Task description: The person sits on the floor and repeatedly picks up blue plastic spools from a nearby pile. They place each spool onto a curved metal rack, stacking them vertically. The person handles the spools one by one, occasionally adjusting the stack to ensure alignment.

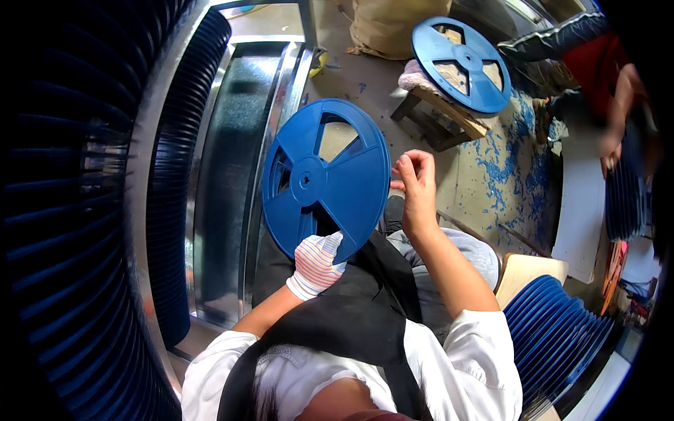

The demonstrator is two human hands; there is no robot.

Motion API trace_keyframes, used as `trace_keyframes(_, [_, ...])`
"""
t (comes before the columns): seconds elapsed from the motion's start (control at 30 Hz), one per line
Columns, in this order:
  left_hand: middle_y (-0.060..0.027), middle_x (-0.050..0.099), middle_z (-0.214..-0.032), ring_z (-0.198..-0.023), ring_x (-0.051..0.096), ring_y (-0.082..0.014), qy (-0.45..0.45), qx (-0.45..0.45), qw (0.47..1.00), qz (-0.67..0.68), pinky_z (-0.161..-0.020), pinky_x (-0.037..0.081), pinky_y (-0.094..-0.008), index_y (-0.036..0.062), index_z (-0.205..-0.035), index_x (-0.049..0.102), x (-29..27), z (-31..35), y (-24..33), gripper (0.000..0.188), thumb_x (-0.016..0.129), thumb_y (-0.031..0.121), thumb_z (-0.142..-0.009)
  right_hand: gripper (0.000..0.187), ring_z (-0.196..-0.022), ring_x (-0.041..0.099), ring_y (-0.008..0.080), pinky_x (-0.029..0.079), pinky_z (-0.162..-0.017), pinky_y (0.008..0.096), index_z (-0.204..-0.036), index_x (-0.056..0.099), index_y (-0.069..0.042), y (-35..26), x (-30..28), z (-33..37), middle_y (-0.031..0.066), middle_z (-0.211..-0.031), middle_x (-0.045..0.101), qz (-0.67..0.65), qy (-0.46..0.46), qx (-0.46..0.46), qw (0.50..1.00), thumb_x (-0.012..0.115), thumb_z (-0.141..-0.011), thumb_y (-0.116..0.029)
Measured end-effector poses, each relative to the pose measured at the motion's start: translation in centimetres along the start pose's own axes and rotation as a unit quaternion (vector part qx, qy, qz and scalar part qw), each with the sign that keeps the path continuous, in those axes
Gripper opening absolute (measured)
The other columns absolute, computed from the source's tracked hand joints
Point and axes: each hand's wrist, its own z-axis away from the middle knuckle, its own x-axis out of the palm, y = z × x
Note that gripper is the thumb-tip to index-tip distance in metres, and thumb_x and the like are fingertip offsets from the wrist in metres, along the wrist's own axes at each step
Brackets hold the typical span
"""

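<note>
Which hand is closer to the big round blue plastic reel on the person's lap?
Left. The gloved left hand grips the round blue plastic reel at its bottom edge. The bare right hand is beside its right rim, fingers pinched.

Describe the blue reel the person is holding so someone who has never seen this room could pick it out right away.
Start at the long shiny metal trough left of centre. Just right of it, above the person's lap, stands the blue reel, gripped at its lower edge by the gloved left hand, with the bare right hand at its rim. Unlike the reel on the wooden stool, it is hand-held.

Blue spoked plastic reel (pixel 326 179), upright above lap
</note>
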Motion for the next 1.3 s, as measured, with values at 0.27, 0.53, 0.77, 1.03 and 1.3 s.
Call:
trace_keyframes(0.27, [-0.0153, 0.061, -0.073, -0.063, 0.057, -0.0339, -0.061, -0.095, 0.994, -0.005, -0.058, 0.046, -0.0425, 0.0035, -0.103, 0.059, -0.5, -3.5, 0.9, 0.042, 0.070, 0.020, -0.066, 0.052, -0.094, 0.055, 0.0160, 0.042, -0.088, 0.0318, -0.127, 0.039, -0.005, 0.3, 2.5, 5.2, 0.0103, -0.109, 0.062, -0.086, -0.218, 0.249, 0.940, 0.064, -0.087, -0.027])
trace_keyframes(0.53, [-0.0209, 0.055, -0.112, -0.107, 0.053, -0.0364, 0.041, -0.077, 0.993, -0.074, -0.092, 0.041, -0.0428, 0.0010, -0.114, 0.053, -4.3, -6.8, -2.6, 0.069, 0.068, 0.055, -0.073, 0.034, -0.078, 0.061, 0.0182, 0.050, -0.073, 0.0324, -0.105, 0.051, -0.002, -1.7, 1.8, 2.9, 0.0113, -0.084, 0.065, -0.110, -0.138, 0.270, 0.947, 0.055, -0.093, -0.034])
trace_keyframes(0.77, [-0.0277, 0.041, -0.135, -0.122, 0.044, -0.0423, -0.162, -0.399, 0.902, 0.044, -0.101, 0.038, -0.0406, 0.0127, -0.147, -0.007, -3.6, -9.4, -5.6, 0.129, 0.082, 0.042, -0.060, 0.031, -0.072, 0.059, 0.0148, 0.049, -0.070, 0.0287, -0.103, 0.050, -0.002, -2.6, 3.5, 4.2, 0.0061, -0.074, 0.058, -0.101, -0.246, 0.184, 0.946, 0.061, -0.090, -0.029])
trace_keyframes(1.03, [-0.0110, 0.050, -0.123, -0.103, 0.053, -0.0183, -0.058, -0.286, 0.887, 0.358, -0.088, 0.046, -0.0292, 0.0083, -0.145, 0.016, -2.8, -10.0, -9.5, 0.104, 0.082, 0.019, -0.066, 0.066, -0.107, 0.053, 0.0171, 0.041, -0.095, 0.0329, -0.137, 0.037, -0.001, -3.3, 3.2, 2.8, 0.0109, -0.114, 0.059, 0.012, -0.362, 0.067, 0.930, 0.067, -0.086, -0.030])
trace_keyframes(1.3, [-0.0042, 0.064, -0.089, -0.079, 0.064, -0.0210, -0.021, -0.379, 0.622, 0.685, -0.069, 0.054, -0.0326, 0.0079, -0.104, 0.058, -0.6, -15.9, -9.1, 0.035, 0.074, 0.016, -0.075, 0.049, -0.103, 0.055, 0.0145, 0.045, -0.088, 0.0287, -0.133, 0.045, -0.003, -10.3, 1.7, -0.7, 0.0100, -0.114, 0.059, 0.006, -0.204, -0.079, 0.976, 0.061, -0.089, -0.019])
